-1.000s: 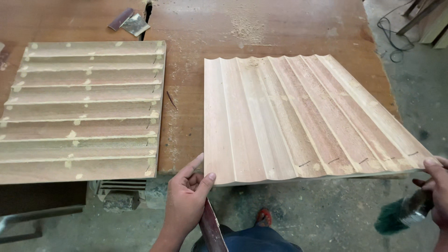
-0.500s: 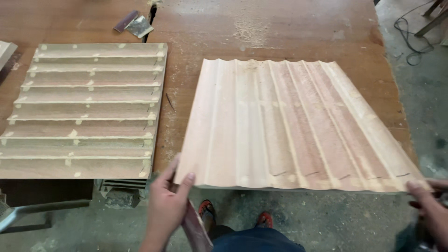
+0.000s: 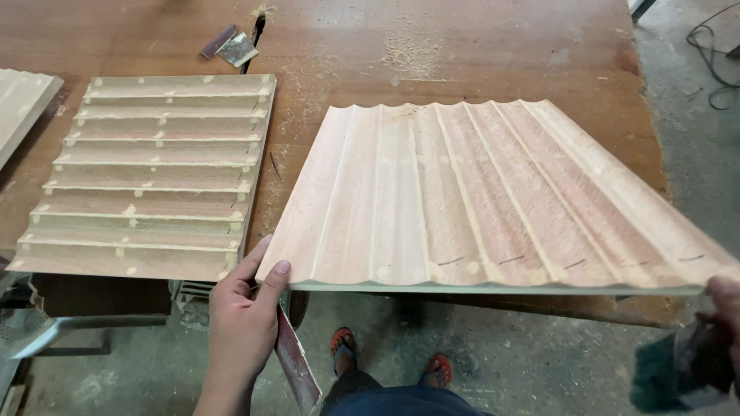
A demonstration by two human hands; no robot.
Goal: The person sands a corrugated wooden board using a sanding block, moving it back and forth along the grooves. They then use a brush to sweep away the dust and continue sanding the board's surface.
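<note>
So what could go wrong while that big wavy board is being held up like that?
The wavy wooden panel juts past the table edge, gripped only at its near corners, so it might tip or slip. The left hand also holds a reddish strip, and the right hand a green-bristled brush, so both grips look weak.

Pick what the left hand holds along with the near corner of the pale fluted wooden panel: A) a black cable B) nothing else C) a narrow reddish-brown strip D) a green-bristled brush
C: the left hand pinches the near left corner of the pale fluted wooden panel with the thumb on top, while a narrow reddish-brown strip juts down from under its fingers toward the floor.
</note>
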